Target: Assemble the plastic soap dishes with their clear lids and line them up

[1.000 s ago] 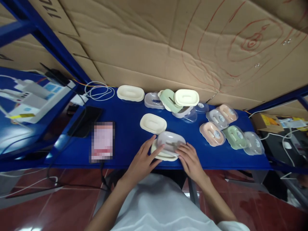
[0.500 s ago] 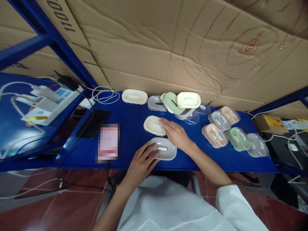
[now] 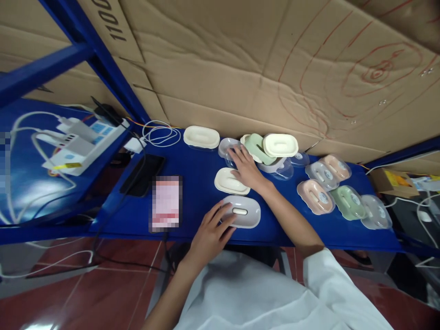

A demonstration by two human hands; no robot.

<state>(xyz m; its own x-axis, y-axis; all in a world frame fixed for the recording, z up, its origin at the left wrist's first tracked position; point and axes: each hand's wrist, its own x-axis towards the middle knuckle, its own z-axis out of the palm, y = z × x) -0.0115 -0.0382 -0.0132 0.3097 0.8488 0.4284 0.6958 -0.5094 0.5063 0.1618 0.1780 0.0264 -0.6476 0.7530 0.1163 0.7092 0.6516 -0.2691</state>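
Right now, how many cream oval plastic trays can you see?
3 plainly: the back-left tray by the brown cardboard wall; the top tray on the back pile; and the front tray, partly covered by the right hand. Others may hide in the pile.

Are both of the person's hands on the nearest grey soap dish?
No, only the left hand touches the nearest grey soap dish; the right hand is farther back, beside the green dish.
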